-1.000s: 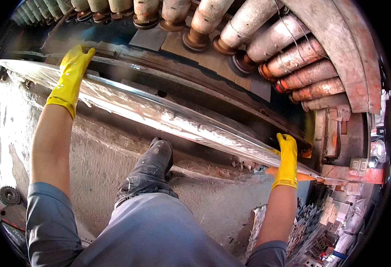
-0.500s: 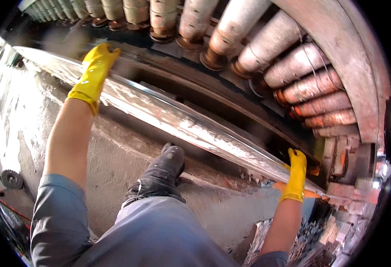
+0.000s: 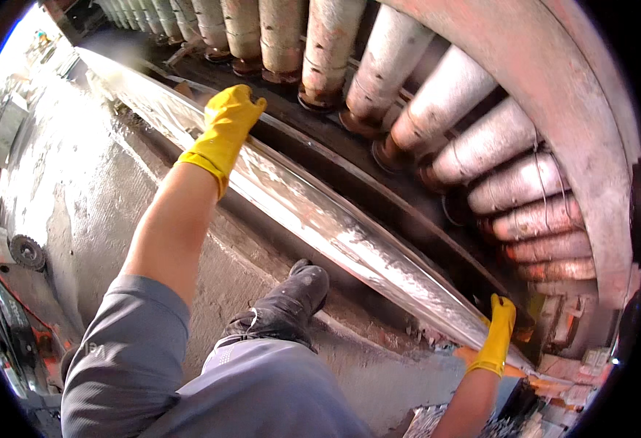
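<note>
A long, shiny panel (image 3: pixel 342 237), wet-looking and reflective, runs slantwise from the far left down to the near right. It stands tilted on its long edge. My left hand (image 3: pixel 231 120), in a yellow rubber glove, is closed over the panel's upper edge toward the far end. Lower down, near the right end, my right hand (image 3: pixel 501 328) in a matching glove grips the same edge. The fingertips of both hands are partly hidden. What the panel is made of I cannot tell.
Beyond the panel lies a dark trough (image 3: pixel 350 186), then a row of stained upright cylinders (image 3: pixel 331 55) under a curved beam (image 3: pixel 539 95). My booted foot (image 3: pixel 307 285) is close to the panel's base. A machine with a toothed wheel (image 3: pixel 27 252) stands left on the wet concrete floor (image 3: pixel 79 212).
My view has turned, so the scene sits differently. My left hand appears further right in the picture and my right hand lower. Both stay on the panel's edge.
</note>
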Demonstrator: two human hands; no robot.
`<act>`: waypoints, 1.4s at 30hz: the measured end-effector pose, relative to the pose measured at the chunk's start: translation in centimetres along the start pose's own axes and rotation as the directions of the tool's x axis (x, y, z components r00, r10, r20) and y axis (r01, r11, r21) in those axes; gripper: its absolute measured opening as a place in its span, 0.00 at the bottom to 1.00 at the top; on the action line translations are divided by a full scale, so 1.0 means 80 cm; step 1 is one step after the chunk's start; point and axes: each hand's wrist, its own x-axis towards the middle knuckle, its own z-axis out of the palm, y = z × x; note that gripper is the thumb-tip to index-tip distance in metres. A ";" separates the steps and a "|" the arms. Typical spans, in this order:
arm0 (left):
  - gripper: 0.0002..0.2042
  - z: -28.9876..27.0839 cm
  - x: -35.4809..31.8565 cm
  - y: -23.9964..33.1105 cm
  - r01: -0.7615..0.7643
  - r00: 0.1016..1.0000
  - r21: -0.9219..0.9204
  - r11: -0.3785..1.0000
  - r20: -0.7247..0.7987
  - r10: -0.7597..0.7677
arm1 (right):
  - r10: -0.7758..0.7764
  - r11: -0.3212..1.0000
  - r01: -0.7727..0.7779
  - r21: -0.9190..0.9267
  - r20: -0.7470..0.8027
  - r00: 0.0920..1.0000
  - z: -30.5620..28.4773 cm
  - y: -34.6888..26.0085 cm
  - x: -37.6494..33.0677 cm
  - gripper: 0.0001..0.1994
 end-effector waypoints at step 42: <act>0.23 0.119 0.018 -0.203 -0.242 0.967 -0.502 0.830 -0.053 0.250 | -0.166 0.983 0.170 -0.063 0.065 0.984 0.060 -0.111 -0.183 0.31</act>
